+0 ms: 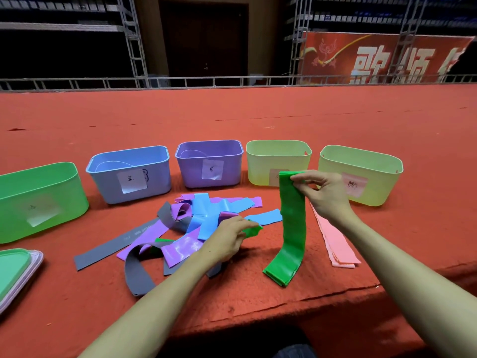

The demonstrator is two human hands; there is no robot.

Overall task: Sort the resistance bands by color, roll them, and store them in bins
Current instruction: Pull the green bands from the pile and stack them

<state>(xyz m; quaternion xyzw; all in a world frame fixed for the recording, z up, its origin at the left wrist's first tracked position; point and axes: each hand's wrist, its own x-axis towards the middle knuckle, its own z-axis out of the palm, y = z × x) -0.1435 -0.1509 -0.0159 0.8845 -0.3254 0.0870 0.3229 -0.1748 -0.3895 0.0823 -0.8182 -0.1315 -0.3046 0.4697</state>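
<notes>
Green band stack (293,223) pinched by right hand (322,195); crumpled green band (253,229) gripped by left hand (229,239)

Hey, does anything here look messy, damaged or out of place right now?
Yes. The loose bands lie in a tangled heap, purple, blue and gray crossing one another, in front of the blue bin and purple bin. The red covering shows a ragged tear or seam near its front edge.
</notes>
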